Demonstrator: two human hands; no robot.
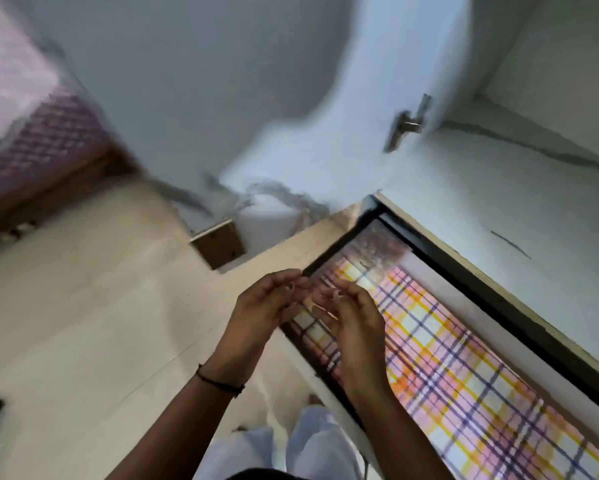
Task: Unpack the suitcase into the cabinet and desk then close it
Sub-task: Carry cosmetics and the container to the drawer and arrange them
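Motion blur smears the head view; the suitcase is not visible. Left hand (263, 306) and right hand (351, 320), loosely curled and empty, meet above a plaid cloth (464, 375) beside the open white cabinet (498, 202) and beige floor (83, 289).

I counted two bare hands, the left hand (260, 306) and the right hand (351, 320), one black wristband (218, 381), one plaid cloth (464, 368), one open cabinet door (360, 140) and one hinge (407, 123).
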